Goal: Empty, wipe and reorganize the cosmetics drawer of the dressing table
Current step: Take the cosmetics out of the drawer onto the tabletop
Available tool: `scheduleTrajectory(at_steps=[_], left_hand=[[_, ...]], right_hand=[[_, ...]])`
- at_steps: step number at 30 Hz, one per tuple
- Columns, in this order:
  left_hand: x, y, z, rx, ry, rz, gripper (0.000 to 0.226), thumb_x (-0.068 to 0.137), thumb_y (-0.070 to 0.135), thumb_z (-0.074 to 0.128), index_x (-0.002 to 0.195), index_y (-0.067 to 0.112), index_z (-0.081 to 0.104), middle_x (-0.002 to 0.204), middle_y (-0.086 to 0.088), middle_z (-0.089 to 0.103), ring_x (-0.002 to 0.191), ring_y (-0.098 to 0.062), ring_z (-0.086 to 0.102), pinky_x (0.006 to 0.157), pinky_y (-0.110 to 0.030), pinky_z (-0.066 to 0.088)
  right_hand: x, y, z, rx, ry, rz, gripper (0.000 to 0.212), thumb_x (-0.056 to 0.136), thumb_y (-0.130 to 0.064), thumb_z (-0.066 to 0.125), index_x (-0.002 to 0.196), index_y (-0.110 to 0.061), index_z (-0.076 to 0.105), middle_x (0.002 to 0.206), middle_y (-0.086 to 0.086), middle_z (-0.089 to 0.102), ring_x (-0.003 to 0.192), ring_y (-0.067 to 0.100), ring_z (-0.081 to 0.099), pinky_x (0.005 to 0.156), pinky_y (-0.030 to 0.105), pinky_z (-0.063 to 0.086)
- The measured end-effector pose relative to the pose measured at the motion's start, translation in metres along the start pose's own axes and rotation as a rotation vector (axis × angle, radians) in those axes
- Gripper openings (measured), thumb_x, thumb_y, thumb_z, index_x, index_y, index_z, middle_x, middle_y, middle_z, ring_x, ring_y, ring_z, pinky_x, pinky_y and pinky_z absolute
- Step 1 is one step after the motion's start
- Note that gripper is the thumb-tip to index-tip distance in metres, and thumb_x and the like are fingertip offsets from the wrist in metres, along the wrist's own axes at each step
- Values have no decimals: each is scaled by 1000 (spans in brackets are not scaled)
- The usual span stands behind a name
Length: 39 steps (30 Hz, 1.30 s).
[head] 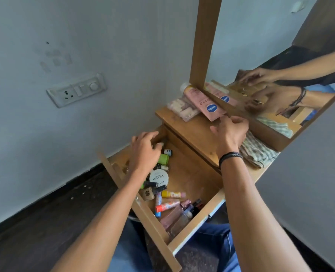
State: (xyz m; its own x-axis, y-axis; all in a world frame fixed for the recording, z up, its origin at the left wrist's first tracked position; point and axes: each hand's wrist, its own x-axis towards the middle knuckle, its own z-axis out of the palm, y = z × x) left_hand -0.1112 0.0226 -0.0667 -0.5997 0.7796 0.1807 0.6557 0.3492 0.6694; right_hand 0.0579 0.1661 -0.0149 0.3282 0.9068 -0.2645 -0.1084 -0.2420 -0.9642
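Two hands work over the open drawer [192, 173] at centre frame, with bottles [168, 205] heaped along its left side. Left hand [145, 148] dips into the far corner, fingers curled over something small, and I can't tell if it grips. Right hand [231, 130] hangs loose, holding nothing, just below the pink tube [203, 103] on the tabletop [186, 126].

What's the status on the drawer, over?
Left hand at far end of drawer, grasp unclear. Right hand open over tabletop. Drawer open, cosmetics not yet out.
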Motion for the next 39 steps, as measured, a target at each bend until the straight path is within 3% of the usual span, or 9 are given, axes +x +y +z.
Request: scheduleTrajectory(at_steps=[3,8,11,14,18,22,27,32,39], left_hand=[[-28,-30,-8,181,7,-9,35,94,18,65,129,21,65,128,2,65,117,-23,51,96,-32,41],[-34,-43,-12,214,15,8,29,93,13,64,120,21,71,113,3,72,109,-20,59,80,-34,51],[-35,-45,-11,250,-41,14,26,94,14,64,117,23,71,113,4,71,108,-19,60,75,-35,55],[-34,-46,-11,252,-87,-20,21,95,17,62,111,28,71,107,8,70,87,-12,62,55,-27,48],[-34,-47,-13,263,-128,-53,21,97,17,59,106,31,71,100,12,70,62,1,53,43,-18,32],[-36,-44,-15,279,-178,-60,20,96,17,60,107,32,69,97,12,69,59,-2,54,41,-17,31],[-37,-44,-13,299,-193,-49,17,96,22,62,111,29,68,96,10,69,57,-3,53,42,-18,32],[-35,-45,-11,343,-198,-49,15,98,25,59,109,28,69,90,11,68,56,-3,54,42,-18,32],[-36,-45,-12,364,-214,-52,14,99,26,58,106,26,70,92,10,69,63,-5,60,46,-20,40]], right_hand=[[-37,14,-21,-152,-31,-203,18,84,-23,62,100,-28,56,91,-10,60,79,26,72,84,47,58],[-86,55,-43,-341,-278,-511,7,89,-14,60,88,-22,60,80,-9,66,70,21,70,71,41,57],[-94,81,-49,-479,-451,-514,6,91,-20,63,90,-26,64,85,-13,66,77,9,66,68,34,55],[-91,104,-51,-728,-606,-466,6,91,-25,65,92,-30,68,94,-15,68,83,1,63,68,21,45],[-96,125,-38,-1002,-741,-606,32,89,-8,63,116,-23,72,113,1,66,98,24,67,84,34,55],[-100,133,-21,-1248,-941,-844,66,84,3,69,139,-32,59,124,1,53,109,24,55,96,40,54],[-94,135,-13,-1310,-1005,-939,65,85,-2,72,138,-37,58,121,-1,48,100,16,50,89,35,57],[-89,134,-14,-1267,-1022,-891,58,80,-25,85,131,-34,61,124,-1,48,97,18,59,85,31,58],[-89,142,-21,-1170,-992,-817,45,81,-30,83,122,-30,65,120,-1,60,102,20,62,87,34,57]])
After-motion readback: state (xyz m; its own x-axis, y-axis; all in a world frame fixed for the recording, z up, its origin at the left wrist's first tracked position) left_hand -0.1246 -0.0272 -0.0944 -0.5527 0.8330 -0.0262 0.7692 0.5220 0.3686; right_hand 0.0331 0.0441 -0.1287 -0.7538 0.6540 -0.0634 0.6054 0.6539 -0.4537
